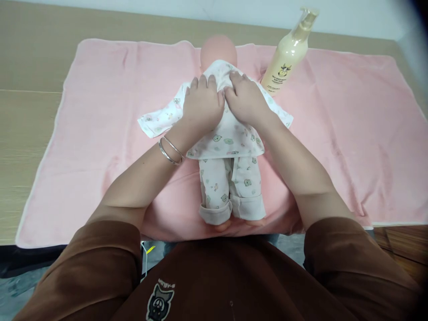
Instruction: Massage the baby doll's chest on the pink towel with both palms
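Note:
A baby doll [219, 51] lies on its back with its bald head at the far side and its feet towards me. It wears a white printed shirt [230, 138] and matching trousers [216, 185] with turned-up cuffs. The shirt's upper edge covers the lower part of the head. My left hand [203, 102] rests on the left side of the shirt's chest, fingers spread. Opposite it, my right hand [247, 98] lies on the right side, fingers slightly bent and apart. Both thumbs come close together at the middle. The sleeves stretch out to either side.
A pink blanket [334, 133] spreads under the doll over a wooden table [30, 125]. Beside the head, at the right, stands a cream pump bottle [284, 62] with a cow picture. The blanket's near edge hangs over the table's front.

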Action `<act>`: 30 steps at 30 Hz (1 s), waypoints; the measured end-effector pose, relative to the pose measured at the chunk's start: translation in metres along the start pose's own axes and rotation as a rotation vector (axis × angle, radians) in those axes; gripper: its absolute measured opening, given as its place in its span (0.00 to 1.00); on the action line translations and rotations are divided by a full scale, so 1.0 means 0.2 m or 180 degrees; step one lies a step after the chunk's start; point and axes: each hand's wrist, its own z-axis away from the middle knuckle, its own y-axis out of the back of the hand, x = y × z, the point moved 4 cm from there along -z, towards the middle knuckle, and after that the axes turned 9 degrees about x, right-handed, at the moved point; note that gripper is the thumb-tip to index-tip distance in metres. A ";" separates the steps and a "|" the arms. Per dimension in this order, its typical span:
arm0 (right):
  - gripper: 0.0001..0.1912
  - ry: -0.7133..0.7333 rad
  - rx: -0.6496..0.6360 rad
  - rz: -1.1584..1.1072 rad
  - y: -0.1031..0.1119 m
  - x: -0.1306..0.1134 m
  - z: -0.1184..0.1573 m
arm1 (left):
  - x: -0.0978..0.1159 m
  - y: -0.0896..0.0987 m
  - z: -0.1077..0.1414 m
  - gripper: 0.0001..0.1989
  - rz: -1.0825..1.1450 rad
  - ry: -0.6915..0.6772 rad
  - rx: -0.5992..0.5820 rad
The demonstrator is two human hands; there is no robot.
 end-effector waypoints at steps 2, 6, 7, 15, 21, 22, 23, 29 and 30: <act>0.16 -0.0061 0.0022 0.0033 -0.02 0.03 -0.03 | 0.04 0.01 0.04 0.36 -0.0276 -0.0062 -0.0089; 0.20 -0.0018 -0.0054 0.0112 -0.01 0.00 -0.02 | 0.03 0.03 0.01 0.33 -0.0399 -0.0348 -0.0037; 0.22 0.0006 -0.0083 0.0158 0.00 -0.02 0.00 | 0.00 0.03 -0.01 0.31 -0.0262 -0.0371 0.0008; 0.28 0.0344 -0.0244 0.0516 0.04 -0.15 0.11 | -0.12 -0.04 -0.13 0.28 0.0356 -0.0136 0.0308; 0.26 0.0157 -0.0063 0.0218 0.00 -0.05 0.02 | -0.10 -0.04 -0.10 0.36 0.0248 -0.0314 0.0191; 0.28 0.0118 -0.0078 0.0246 -0.01 -0.04 0.01 | -0.10 -0.04 -0.10 0.37 0.0196 -0.0338 0.0152; 0.29 0.0087 -0.0095 0.0267 -0.01 -0.04 0.01 | -0.09 -0.03 -0.10 0.38 0.0164 -0.0328 0.0130; 0.33 0.0121 -0.0111 0.0085 -0.02 -0.04 0.02 | -0.09 -0.02 -0.09 0.39 0.0345 -0.0137 0.0234; 0.33 0.0139 -0.0088 0.0025 -0.01 -0.04 0.03 | -0.09 -0.02 -0.09 0.41 0.0337 -0.0141 0.0217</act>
